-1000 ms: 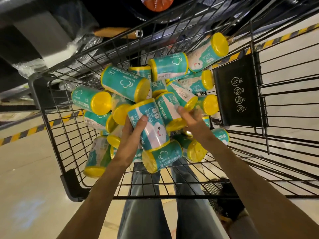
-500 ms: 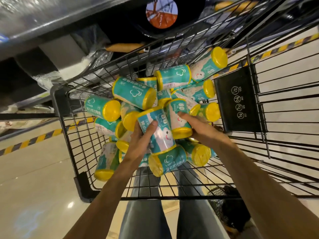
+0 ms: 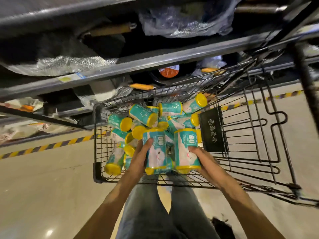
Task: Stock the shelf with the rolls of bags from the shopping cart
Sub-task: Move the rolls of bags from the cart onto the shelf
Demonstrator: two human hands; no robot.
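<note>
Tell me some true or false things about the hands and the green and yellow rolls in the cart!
1. Each hand holds a roll. True: the left hand grips one roll, the right hand another.
2. The shopping cart is empty. False: many rolls lie piled inside.
3. The rolls have red ends. False: yellow.
4. The held rolls show "80". True.

My right hand [image 3: 203, 158] hides behind its roll [image 3: 186, 150]; motion smears the shelf [image 3: 120, 66] goods beyond telling; the cart [image 3: 259, 152] runs off the right edge.
</note>
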